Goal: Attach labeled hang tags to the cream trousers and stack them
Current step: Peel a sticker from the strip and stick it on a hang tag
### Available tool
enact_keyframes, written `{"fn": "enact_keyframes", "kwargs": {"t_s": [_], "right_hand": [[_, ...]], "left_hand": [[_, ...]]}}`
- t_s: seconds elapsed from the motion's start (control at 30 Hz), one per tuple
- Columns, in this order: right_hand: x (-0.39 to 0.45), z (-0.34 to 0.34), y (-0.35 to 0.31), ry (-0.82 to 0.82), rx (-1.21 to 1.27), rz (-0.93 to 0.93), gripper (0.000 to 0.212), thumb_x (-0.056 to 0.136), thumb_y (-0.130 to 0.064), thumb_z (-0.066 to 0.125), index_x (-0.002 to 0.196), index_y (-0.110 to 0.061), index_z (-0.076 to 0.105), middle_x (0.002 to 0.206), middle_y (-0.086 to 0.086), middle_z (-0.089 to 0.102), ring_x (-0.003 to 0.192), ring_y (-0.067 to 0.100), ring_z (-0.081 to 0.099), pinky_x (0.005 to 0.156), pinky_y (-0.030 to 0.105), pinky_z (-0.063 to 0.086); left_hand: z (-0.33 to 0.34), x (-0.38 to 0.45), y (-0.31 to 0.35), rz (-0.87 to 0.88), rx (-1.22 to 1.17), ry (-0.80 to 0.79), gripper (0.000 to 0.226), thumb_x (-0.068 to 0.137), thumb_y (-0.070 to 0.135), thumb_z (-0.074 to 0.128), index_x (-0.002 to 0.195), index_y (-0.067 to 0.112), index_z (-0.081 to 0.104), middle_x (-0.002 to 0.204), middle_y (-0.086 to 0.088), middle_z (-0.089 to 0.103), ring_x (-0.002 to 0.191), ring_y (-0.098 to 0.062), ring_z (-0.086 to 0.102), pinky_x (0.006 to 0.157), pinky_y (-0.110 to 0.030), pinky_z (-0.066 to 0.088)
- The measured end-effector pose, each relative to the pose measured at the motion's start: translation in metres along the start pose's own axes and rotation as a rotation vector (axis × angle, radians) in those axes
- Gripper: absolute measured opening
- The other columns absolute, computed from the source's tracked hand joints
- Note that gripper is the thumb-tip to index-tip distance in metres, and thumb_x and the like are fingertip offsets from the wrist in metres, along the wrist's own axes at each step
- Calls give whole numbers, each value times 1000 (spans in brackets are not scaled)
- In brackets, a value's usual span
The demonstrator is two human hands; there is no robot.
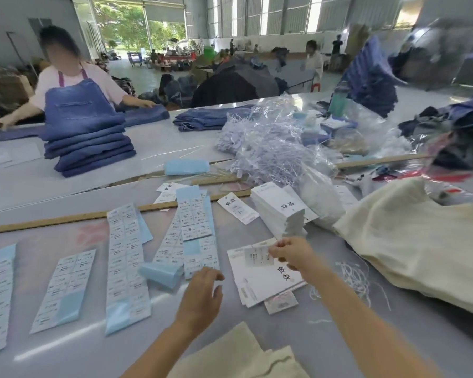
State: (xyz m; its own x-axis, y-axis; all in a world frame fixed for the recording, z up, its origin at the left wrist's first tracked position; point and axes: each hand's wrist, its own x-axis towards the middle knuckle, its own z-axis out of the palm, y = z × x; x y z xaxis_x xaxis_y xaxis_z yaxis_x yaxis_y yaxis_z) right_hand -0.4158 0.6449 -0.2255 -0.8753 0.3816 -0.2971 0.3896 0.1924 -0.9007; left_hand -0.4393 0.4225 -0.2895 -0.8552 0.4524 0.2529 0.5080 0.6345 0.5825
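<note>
Head view looks down on a white hang tag (268, 276) lying on the grey desk (339, 336), on top of a few more tags. Over its upper end the right hand (291, 255) pinches a small printed sticker label (258, 257) between thumb and fingers. Left of the tag, the left hand (202, 293) hovers with fingers relaxed and spread, holding nothing, just below a curled blue backing strip (161, 272). Beyond that lie long label sheets (127, 257). Behind the tag stands a stack of blank tags (279, 211). Right of the tag, cream trousers (421, 246) lie heaped; another cream piece (241, 353) lies nearer the camera.
</note>
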Motion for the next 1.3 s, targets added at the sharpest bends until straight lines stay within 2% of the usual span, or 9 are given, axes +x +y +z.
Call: {"fn": "enact_keyframes", "kwargs": {"t_s": [0.13,0.27,0.47,0.6,0.77,0.87,1.03,1.17,1.3], "right_hand": [[4,-23,10,-50,-125,64,31,83,-7,69,57,-13,53,57,2,51,53,11,41,44,19,27],[11,-28,18,-96,-207,85,27,85,-8,66,61,-13,54,60,2,51,53,9,42,44,18,30],[29,-21,29,-116,-306,32,27,86,-7,63,60,-13,55,58,0,54,52,7,47,39,10,35],[35,-6,38,-114,-366,-17,30,82,-5,64,55,-14,56,53,-3,54,48,6,47,40,14,36],[38,0,43,-97,-436,-47,22,82,-5,62,61,-8,58,55,-1,55,45,8,47,40,15,36],[38,1,44,-89,-481,-57,24,82,-6,63,59,-11,58,54,-6,56,48,6,50,47,18,40],[39,4,44,-68,-566,-86,12,83,-10,64,71,-6,67,51,-8,54,46,1,48,52,18,42],[38,6,45,-40,-589,-92,14,82,-13,65,70,-8,67,57,-9,57,54,2,51,54,18,42],[39,8,48,-19,-634,-96,17,81,-11,63,79,3,69,75,6,71,69,15,61,64,26,49]], "left_hand": [[43,9,31,-39,-117,-124,25,90,4,49,113,8,56,115,-4,56,103,-16,52,89,-20,41],[60,17,39,-134,-125,-184,26,88,10,59,113,8,53,112,-4,54,98,-17,50,83,-17,37],[66,22,40,-263,-188,-201,37,75,11,73,99,16,45,102,-2,51,84,-13,44,78,-21,40],[68,23,39,-275,-192,-194,38,74,13,75,96,16,44,100,-1,51,81,-13,43,71,-17,37],[68,23,38,-321,-296,-203,55,71,11,76,110,18,38,97,1,50,79,-12,45,78,-24,44],[67,22,38,-294,-284,-205,61,72,11,76,114,23,33,96,1,49,80,-10,45,80,-24,45],[65,21,38,-214,-194,-222,55,78,17,73,122,24,42,103,1,48,84,-8,44,82,-16,41],[66,20,37,-172,-159,-227,50,80,19,71,124,24,47,106,1,46,89,-9,45,81,-11,36],[66,20,36,-151,-148,-229,45,82,19,69,123,26,52,105,3,42,92,-10,45,82,-10,35]]}}
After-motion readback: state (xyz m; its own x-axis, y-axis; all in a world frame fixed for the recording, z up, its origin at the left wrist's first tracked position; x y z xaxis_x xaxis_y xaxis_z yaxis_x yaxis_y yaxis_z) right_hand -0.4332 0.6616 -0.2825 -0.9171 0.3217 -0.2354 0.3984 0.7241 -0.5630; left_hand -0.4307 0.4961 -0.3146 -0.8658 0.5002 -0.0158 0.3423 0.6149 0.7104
